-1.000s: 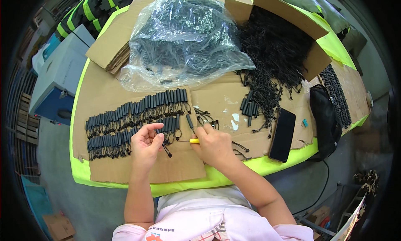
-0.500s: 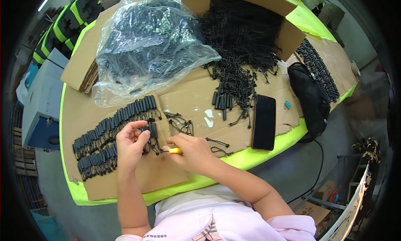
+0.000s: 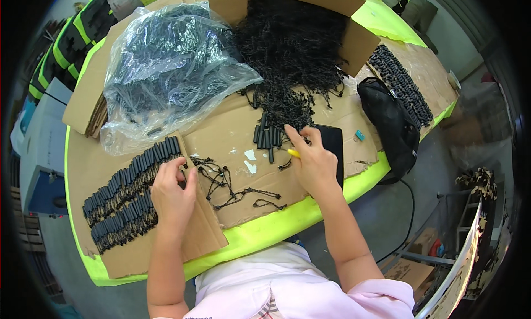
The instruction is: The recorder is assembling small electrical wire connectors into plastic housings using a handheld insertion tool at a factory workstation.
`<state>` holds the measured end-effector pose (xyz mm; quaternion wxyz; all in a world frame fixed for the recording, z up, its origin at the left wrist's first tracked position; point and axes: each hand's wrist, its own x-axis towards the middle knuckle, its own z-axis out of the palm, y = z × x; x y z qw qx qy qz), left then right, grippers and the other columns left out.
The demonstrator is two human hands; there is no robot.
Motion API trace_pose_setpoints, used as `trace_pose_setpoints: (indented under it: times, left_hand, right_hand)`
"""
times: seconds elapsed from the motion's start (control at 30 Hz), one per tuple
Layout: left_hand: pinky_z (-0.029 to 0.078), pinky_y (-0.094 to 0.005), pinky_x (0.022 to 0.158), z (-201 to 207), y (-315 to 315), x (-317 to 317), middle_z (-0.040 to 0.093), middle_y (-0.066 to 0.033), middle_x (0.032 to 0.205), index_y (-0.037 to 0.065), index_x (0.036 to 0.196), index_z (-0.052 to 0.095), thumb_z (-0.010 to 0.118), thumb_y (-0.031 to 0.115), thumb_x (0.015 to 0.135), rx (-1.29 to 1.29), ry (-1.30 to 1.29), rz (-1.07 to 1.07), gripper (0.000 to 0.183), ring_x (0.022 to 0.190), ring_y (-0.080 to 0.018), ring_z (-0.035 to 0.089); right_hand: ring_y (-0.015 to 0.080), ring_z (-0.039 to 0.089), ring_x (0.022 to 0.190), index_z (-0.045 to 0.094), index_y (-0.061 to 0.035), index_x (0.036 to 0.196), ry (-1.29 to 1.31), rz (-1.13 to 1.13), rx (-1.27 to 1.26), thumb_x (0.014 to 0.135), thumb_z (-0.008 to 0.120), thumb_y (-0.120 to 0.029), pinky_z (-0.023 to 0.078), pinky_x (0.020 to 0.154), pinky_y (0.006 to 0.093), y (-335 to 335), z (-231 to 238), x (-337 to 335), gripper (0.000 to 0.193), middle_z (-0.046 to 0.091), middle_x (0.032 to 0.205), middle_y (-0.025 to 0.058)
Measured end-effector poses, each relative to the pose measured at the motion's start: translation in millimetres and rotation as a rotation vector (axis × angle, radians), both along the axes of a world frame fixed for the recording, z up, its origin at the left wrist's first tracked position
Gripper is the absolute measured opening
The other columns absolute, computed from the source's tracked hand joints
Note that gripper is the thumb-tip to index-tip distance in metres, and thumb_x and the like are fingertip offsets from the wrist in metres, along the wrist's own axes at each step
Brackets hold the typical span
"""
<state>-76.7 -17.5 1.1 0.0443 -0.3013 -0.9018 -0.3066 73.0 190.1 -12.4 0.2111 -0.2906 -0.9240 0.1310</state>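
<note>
My right hand (image 3: 318, 163) grips a small yellow-handled tool (image 3: 293, 153), its thin tip pointing left. The fingers are over a loose cluster of black tubes (image 3: 266, 135) and the spilled ends of black knotted cords (image 3: 285, 97). My left hand (image 3: 172, 193) is curled at the right end of the rows of black tubes (image 3: 130, 178), thumb near the fingertips. Something dark shows between them, too hidden to name. Several loose cord loops (image 3: 224, 183) lie on the cardboard between my hands. A black phone (image 3: 332, 139) is partly hidden behind my right hand.
A clear plastic bag of dark items (image 3: 171, 70) and an open cardboard box (image 3: 359, 45) stand at the back. To the right lie a black pouch (image 3: 390, 125), a teal piece (image 3: 359, 135) and braided black cords (image 3: 401, 86). The table has a bright yellow-green cover (image 3: 276, 215).
My right hand has moved away from my left, rightward and up to the loose tubes and cords, still gripping the yellow-handled tool. More cord lies between the hands. The view has shifted slightly.
</note>
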Motion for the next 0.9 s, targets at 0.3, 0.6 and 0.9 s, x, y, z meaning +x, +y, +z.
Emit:
trace_pose_setpoints:
  times: [0.3, 0.6, 0.9]
  left_hand:
    - [0.035, -0.0393, 0.094, -22.2, 94.3, 10.0, 0.047, -0.0199, 0.119, 0.006, 0.113, 0.054, 0.054, 0.013, 0.082, 0.041, 0.015, -0.480, 0.031, 0.111, -0.0354, 0.044]
    - [0.034, -0.0411, 0.098, -36.1, 90.6, 23.0, 0.038, -0.0231, 0.129, -0.001, 0.120, 0.046, 0.050, 0.010, 0.083, -0.153, 0.033, -0.661, 0.039, 0.119, -0.0382, 0.037]
    - [0.044, -0.0389, 0.087, -29.6, 73.1, 27.5, 0.049, -0.0229, 0.116, 0.000, 0.113, 0.052, 0.052, 0.006, 0.080, 0.064, -0.159, -0.553, 0.033, 0.109, -0.0360, 0.048]
  right_hand:
    - [0.0263, 0.061, 0.064, 0.059, -0.0122, 0.092, -0.202, 0.090, -0.018, 0.066, 0.066, -0.012, 0.049, 0.056, 0.0368, -8.5, -10.6, 4.1, 0.027, 0.051, 0.096, 0.0052]
    - [0.0267, 0.061, 0.064, 0.059, -0.0114, 0.092, -0.074, 0.209, -0.131, 0.067, 0.066, -0.016, 0.050, 0.054, 0.0352, -27.7, -10.0, 25.7, 0.027, 0.053, 0.101, 0.0040]
    - [0.0285, 0.059, 0.066, 0.059, -0.0092, 0.084, 0.275, 0.063, -0.119, 0.074, 0.062, -0.015, 0.047, 0.056, 0.0376, 10.1, -4.1, -15.6, 0.012, 0.059, 0.076, 0.0062]
